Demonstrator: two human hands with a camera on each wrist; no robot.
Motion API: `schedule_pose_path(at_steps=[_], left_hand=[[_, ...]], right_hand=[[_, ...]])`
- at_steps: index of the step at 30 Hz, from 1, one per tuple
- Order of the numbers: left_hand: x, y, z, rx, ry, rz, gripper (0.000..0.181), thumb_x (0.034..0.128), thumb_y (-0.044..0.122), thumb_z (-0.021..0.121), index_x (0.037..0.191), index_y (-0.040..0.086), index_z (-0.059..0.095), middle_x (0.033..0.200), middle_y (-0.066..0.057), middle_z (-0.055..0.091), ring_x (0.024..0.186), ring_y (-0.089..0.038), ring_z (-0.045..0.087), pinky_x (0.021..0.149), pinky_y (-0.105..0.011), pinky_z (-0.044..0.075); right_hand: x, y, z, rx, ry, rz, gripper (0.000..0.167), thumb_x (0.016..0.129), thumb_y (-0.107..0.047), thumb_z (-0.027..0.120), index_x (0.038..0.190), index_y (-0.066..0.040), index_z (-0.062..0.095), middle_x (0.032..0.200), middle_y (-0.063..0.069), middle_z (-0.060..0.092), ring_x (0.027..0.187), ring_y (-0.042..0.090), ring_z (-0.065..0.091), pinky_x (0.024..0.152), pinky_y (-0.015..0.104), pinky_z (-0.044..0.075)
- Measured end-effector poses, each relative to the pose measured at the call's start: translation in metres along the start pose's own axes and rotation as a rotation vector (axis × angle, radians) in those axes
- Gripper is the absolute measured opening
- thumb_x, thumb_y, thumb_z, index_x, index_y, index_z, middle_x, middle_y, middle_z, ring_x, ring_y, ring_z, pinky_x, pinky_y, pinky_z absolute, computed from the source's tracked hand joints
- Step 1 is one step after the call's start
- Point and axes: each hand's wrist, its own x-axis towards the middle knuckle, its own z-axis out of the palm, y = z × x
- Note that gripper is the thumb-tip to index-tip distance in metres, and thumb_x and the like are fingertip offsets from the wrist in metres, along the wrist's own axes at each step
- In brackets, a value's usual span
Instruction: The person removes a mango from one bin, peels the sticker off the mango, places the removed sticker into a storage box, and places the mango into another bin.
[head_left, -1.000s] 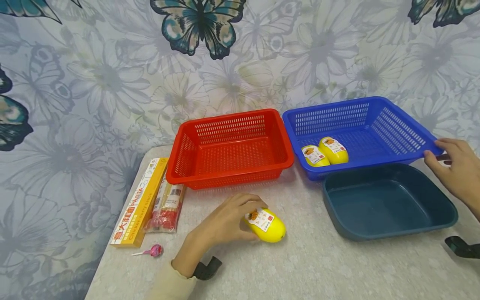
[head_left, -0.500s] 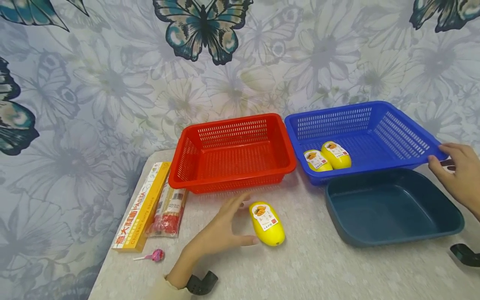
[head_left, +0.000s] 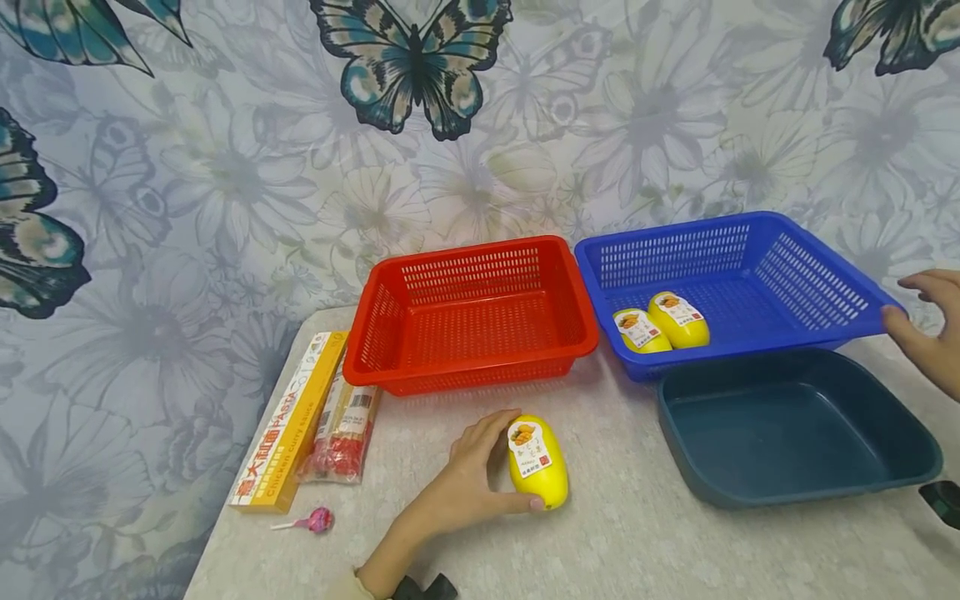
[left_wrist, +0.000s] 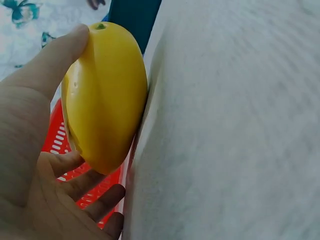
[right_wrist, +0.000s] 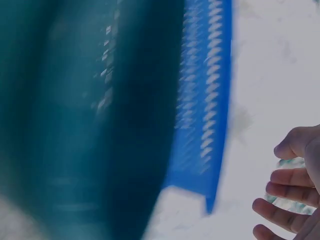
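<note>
A yellow mango [head_left: 542, 479] with a white label lies on the table in front of the red basket. My left hand [head_left: 472, 479] grips it from the left, thumb at its near end and fingers at its far end; in the left wrist view the thumb presses beside the stem spot. Two similar mangoes [head_left: 678, 321] lie in the left front corner of the blue basket [head_left: 802, 325]. By that basket's right corner is my right hand [head_left: 941, 329], fingers spread and holding nothing; the right wrist view shows it apart from the rim.
The red basket [head_left: 472, 379] stands left of the blue one. A dark teal tub [head_left: 795, 442] sits in front of the blue basket. At the left edge are a pasta box [head_left: 288, 425], a clear pack of dry noodles [head_left: 347, 429] and a pink lollipop [head_left: 318, 520].
My left hand let go of the mango, which now lies more upright in view, then took hold of it again end to end. My right hand has come off the blue basket's rim.
</note>
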Motion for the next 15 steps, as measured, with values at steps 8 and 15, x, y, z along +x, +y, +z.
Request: schedule_pose_path(at_steps=[8,15], left_hand=[[0.000,-0.003,0.001,-0.021,0.019,-0.010,0.112,0.0677,0.065,0.083,0.158,0.028,0.028,0.156,0.016,0.030,0.145,-0.016,0.025,0.115,-0.059,0.017],[-0.001,-0.005,0.004,-0.026,0.029,-0.007,0.111,0.0661,0.068,0.083,0.157,0.031,0.029,0.155,0.015,0.033,0.143,-0.018,0.027,0.113,-0.060,0.023]], right_hand=[[0.008,-0.073,-0.009,-0.016,-0.141,-0.214,0.026,0.089,-0.006,0.066,0.110,0.010,0.066,0.114,0.032,0.061,0.104,0.054,0.055,0.107,0.041,0.042],[0.001,-0.126,0.003,0.012,-0.303,-0.404,0.032,0.084,-0.010,0.076,0.113,-0.001,0.069,0.113,0.018,0.066,0.105,0.039,0.061,0.084,0.058,0.048]])
